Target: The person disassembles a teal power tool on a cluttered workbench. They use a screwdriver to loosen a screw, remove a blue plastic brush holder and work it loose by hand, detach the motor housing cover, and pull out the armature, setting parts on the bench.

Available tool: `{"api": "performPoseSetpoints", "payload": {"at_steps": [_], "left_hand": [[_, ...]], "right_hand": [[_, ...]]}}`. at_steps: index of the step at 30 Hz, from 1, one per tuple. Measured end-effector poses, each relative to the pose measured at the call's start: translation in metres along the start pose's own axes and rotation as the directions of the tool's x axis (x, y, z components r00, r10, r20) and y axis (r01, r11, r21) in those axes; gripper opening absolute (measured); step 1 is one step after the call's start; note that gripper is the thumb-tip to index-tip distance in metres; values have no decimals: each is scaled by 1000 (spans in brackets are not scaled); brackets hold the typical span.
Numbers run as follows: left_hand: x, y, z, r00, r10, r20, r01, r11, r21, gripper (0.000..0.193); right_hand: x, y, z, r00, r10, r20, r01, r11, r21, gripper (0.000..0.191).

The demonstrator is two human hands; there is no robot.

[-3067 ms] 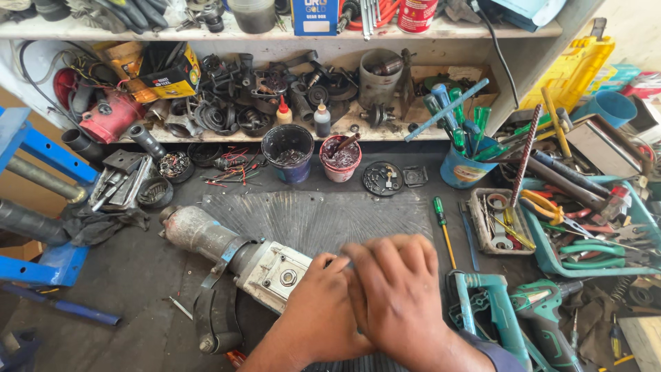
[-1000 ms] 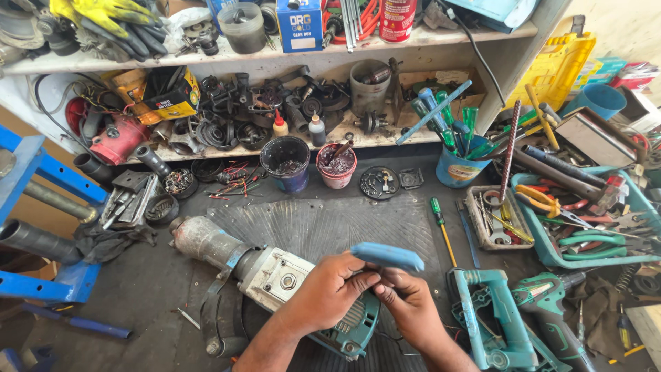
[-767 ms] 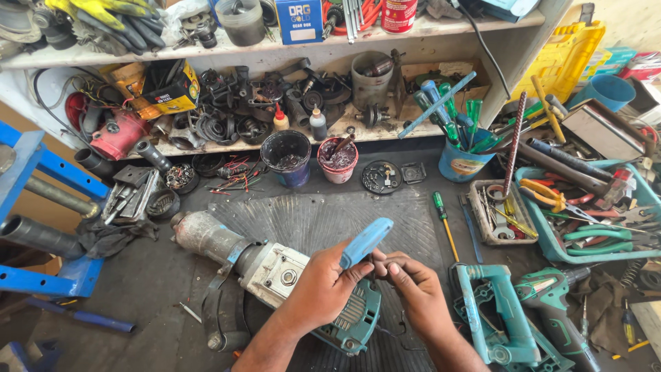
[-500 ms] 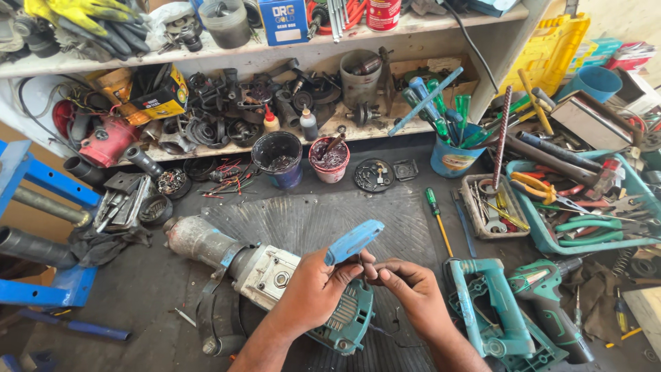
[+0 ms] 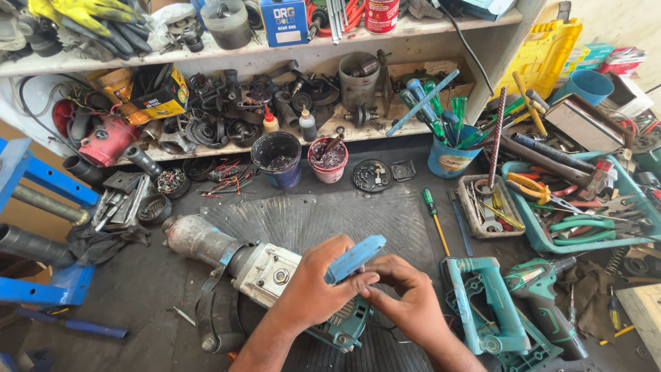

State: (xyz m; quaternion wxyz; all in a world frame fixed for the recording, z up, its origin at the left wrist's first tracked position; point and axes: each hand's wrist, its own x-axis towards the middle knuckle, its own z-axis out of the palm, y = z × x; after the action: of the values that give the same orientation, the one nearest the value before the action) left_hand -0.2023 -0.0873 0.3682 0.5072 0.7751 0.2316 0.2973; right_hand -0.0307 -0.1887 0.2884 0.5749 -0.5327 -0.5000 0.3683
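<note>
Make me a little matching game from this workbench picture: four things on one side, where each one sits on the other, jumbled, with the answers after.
Things:
1. blue plastic piece
2. green-handled screwdriver
3. orange-handled pliers
4. dark blue pot

Places:
A. in the teal tray at the right
B. held up in the left hand, with the right hand at its lower end
C. lying on the ribbed mat, right of its middle
D. standing at the back of the bench, beside a red pot

Pairs: 1-B, 2-C, 3-A, 4-D
</note>
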Motion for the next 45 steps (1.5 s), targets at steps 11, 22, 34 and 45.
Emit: {"api": "performPoseSetpoints", "payload": {"at_steps": [11, 22, 34, 45], "left_hand": [[48, -36, -4, 985, 126, 114, -115, 989, -96, 22], [109, -50, 34, 997, 55, 49, -54, 998, -25, 20], [135, -23, 91, 991, 0, 137, 22, 988, -156, 13], [143, -16, 100, 985, 77, 155, -77, 997, -10, 35]], "right_hand": [[48, 21, -11, 997, -40, -63, 33, 993, -112, 24], [76, 45, -57, 962, 120, -244, -115, 993, 33, 27], [58, 19, -111, 947, 67, -315, -113, 985, -127, 21], [53, 11, -112, 893, -115, -434, -8, 962, -272, 8]]}}
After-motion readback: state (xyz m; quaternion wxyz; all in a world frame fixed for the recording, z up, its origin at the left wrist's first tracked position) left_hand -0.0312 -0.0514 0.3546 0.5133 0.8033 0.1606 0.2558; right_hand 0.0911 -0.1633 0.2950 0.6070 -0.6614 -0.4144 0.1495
